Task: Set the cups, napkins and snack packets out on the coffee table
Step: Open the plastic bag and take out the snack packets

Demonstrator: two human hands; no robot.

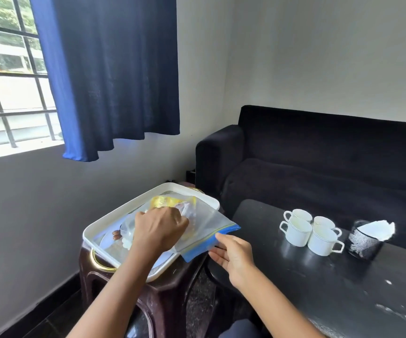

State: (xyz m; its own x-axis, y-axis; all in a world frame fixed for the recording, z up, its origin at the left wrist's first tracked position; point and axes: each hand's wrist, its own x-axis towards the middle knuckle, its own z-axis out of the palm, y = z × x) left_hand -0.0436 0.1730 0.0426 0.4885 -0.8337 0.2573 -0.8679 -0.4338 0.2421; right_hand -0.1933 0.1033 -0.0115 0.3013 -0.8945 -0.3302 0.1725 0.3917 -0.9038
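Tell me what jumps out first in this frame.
Both hands work a clear zip bag over the white tray on the brown stool: the left hand grips the plastic, the right hand pinches its blue zip edge. Four white cups and a napkin holder already sit on the black coffee table.

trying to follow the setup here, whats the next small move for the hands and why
Probably lift the zip bag off the white tray toward the coffee table: the left hand and right hand both grip it, while cups and napkins already stand there.
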